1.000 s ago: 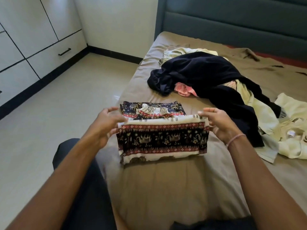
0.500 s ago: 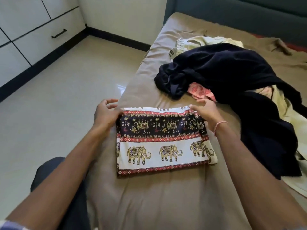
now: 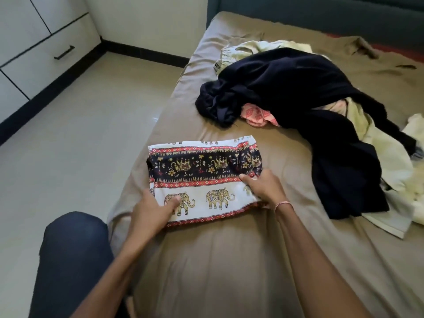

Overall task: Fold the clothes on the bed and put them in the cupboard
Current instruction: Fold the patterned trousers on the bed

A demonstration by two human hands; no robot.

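A folded white, black and red elephant-print cloth [image 3: 206, 171] lies flat near the left edge of the brown-sheeted bed [image 3: 206, 267]. The left hand [image 3: 151, 210] pinches its near-left corner, thumb on top. The right hand [image 3: 266, 189] grips its right edge with curled fingers. Beyond it, a crumpled dark navy garment [image 3: 286, 88] lies over pale yellow clothes [image 3: 387, 164].

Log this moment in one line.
elephant-print cloth: folded, on bed | left hand: grips its left edge | right hand: grips its right edge
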